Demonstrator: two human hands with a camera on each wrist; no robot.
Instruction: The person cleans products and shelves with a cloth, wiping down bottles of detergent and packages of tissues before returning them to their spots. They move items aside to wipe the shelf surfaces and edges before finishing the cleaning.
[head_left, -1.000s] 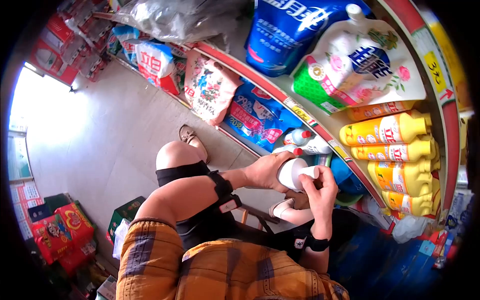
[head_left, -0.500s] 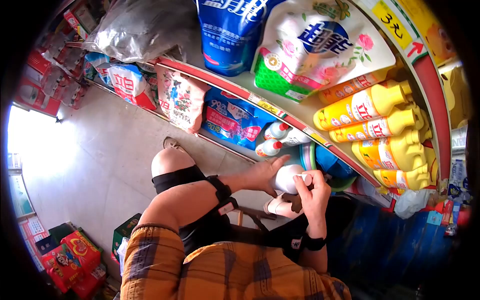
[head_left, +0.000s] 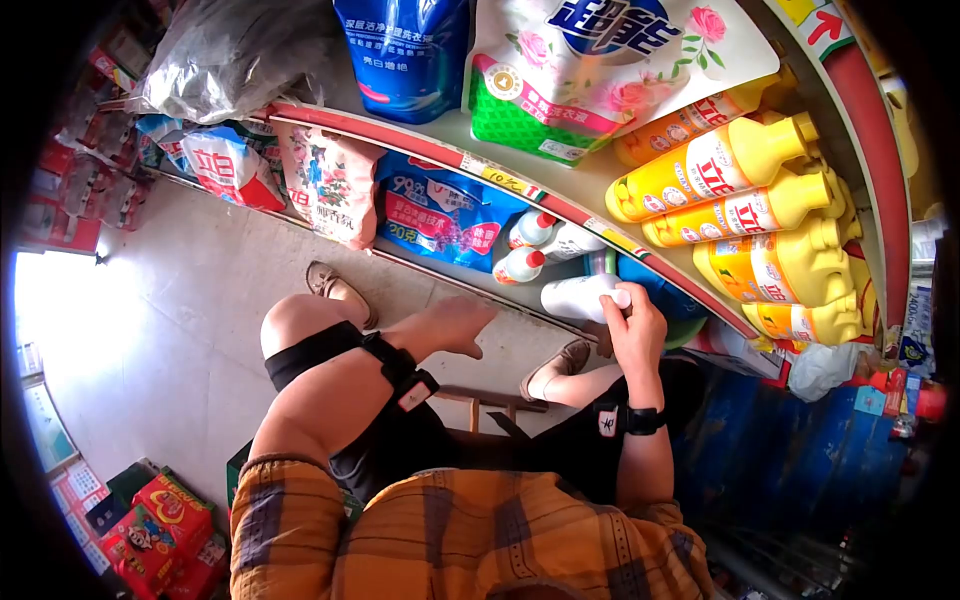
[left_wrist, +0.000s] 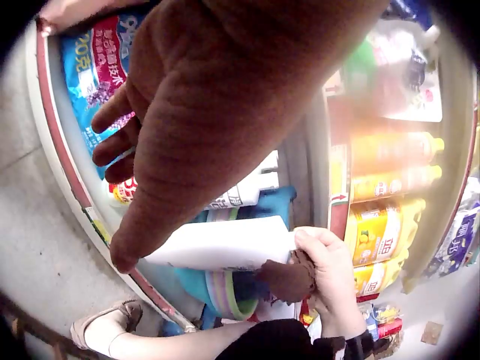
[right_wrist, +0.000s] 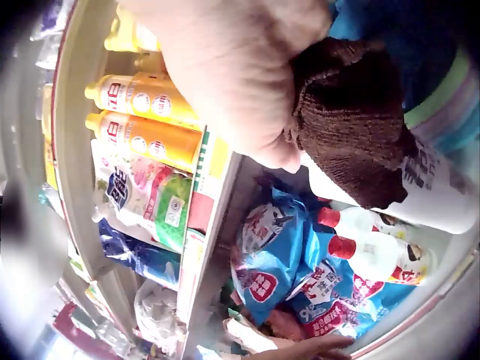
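Observation:
My right hand [head_left: 637,325] pinches a white plastic bottle [head_left: 577,297] by its cap end, the body stretching left in front of the lower shelf. A brown knitted cloth [right_wrist: 349,120] hangs from the same hand and covers part of the bottle in the right wrist view. Dark print shows on the bottle's side. Apart from the bottle, my left hand [head_left: 455,325] is to its left in the head view, with nothing in it. In the left wrist view its thumb overlaps the bottle's base, and its other fingers are loosely bent.
Red-capped bottles [head_left: 520,265] and a blue detergent bag [head_left: 430,215] lie on the lower shelf by the white bottle. Above, a red shelf edge [head_left: 420,140] runs across, with yellow bottles [head_left: 735,210] behind it. A wooden stool [head_left: 475,405] is between the legs.
My left hand has come off the bottle and drawn back to the left. The bottle, earlier end-on between both hands, now shows its length, held by the right hand alone. The head view has shifted.

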